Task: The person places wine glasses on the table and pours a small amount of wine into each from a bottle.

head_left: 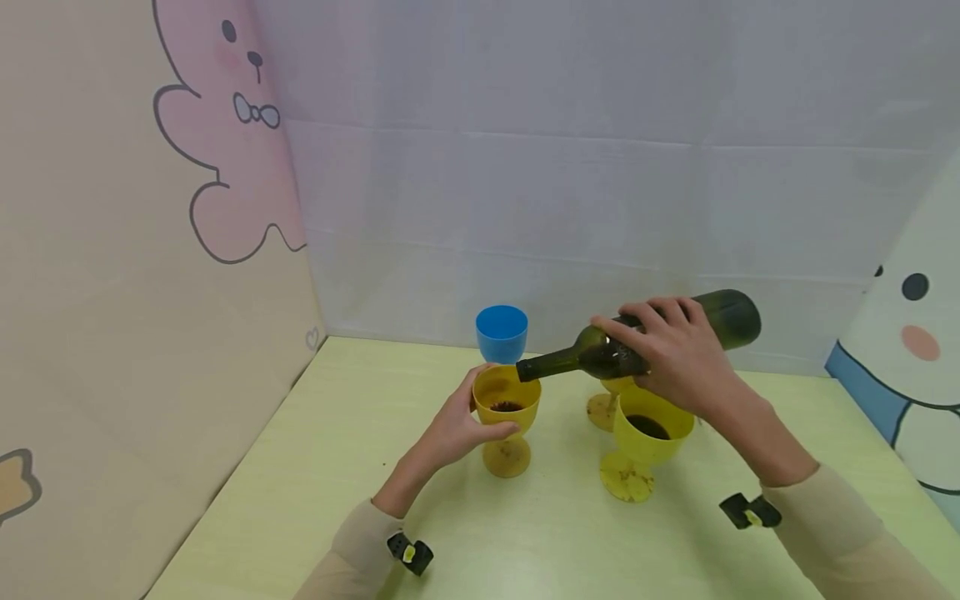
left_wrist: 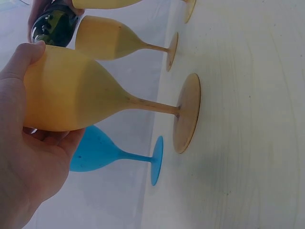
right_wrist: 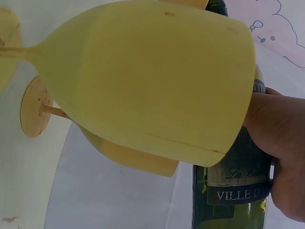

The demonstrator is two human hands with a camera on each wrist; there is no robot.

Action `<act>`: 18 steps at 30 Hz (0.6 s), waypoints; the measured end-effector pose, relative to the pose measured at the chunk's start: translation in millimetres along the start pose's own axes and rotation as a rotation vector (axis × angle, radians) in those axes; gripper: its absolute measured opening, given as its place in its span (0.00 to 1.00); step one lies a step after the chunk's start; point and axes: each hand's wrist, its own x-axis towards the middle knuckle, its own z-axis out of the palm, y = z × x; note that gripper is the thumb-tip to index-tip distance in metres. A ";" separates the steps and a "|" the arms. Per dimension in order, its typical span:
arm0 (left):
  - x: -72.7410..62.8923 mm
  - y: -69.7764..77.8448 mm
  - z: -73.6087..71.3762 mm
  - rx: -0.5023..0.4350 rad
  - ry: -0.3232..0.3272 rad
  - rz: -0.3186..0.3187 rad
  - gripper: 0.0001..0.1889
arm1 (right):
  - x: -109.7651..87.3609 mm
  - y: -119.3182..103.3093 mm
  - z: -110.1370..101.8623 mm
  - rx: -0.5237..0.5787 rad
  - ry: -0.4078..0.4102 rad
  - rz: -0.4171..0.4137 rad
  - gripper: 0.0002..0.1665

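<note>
My left hand (head_left: 456,432) holds an orange-yellow wine goblet (head_left: 527,414) by its bowl, thumb on the near side. The goblet stands upright, its foot on the table, with dark liquid (head_left: 506,407) low inside. My right hand (head_left: 682,362) grips a dark green wine bottle (head_left: 592,353) round its body. Tilted, the bottle slopes down to the left, and its mouth overlaps the goblet's rim in the head view. Part of the bottle's label (right_wrist: 238,183) shows in the right wrist view, behind a brighter yellow goblet (right_wrist: 157,81).
Below my right hand stands the brighter yellow goblet (head_left: 645,446), holding dark liquid. Another orange-yellow goblet (head_left: 602,412) is behind it, partly hidden by the bottle. A blue goblet (head_left: 502,335) stands behind the held one. Fabric walls (head_left: 525,200) enclose the pale table (head_left: 345,425).
</note>
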 end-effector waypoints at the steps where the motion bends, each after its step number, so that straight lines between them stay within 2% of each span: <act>1: -0.2 0.3 0.0 0.000 0.001 0.001 0.43 | 0.0 0.3 0.1 -0.005 -0.001 0.000 0.62; 10: -1.4 0.8 -0.6 0.000 -0.002 0.005 0.43 | -0.7 2.1 0.8 -0.022 -0.005 0.004 0.63; 18: -1.5 -0.2 -0.9 0.018 -0.003 -0.007 0.43 | -2.2 2.1 1.4 0.021 -0.013 0.026 0.63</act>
